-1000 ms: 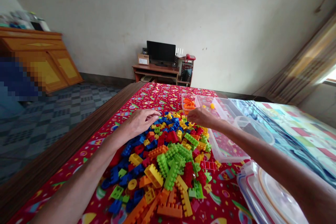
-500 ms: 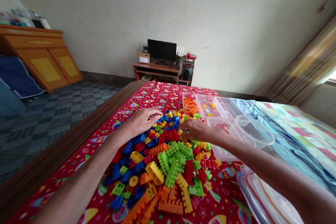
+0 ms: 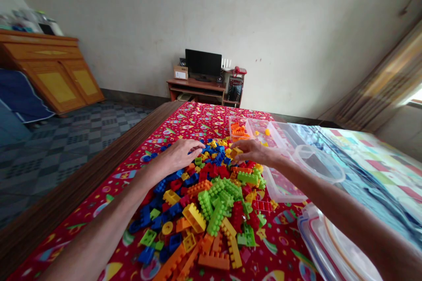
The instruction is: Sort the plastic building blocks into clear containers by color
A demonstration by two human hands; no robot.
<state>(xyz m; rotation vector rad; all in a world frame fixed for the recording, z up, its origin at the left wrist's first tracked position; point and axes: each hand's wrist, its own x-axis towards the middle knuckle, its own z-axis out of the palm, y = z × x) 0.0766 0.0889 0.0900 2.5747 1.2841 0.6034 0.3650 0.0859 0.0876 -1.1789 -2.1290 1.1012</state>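
I take the big pile of bricks (image 3: pixel 216 202) as the centre of a clock, with twelve pointing away from me. It is spread before me on the red printed cloth (image 3: pixel 201 118). At about eleven o'clock my left hand (image 3: pixel 184 153) is over the far part of the pile, its fingers bent; I cannot tell if they hold something. At about one o'clock my right hand (image 3: pixel 249 150) has its thumb and fingers closed around a yellow brick (image 3: pixel 236 153). Towards two o'clock are clear containers (image 3: pixel 286 199), and in the far one lie orange bricks (image 3: pixel 239 130). At four o'clock there is a stack of clear lids (image 3: pixel 336 246). Straight at twelve, by the wall, a black monitor (image 3: pixel 203 65) stands on a desk (image 3: pixel 194 84), and at ten a wooden cabinet (image 3: pixel 61 81).
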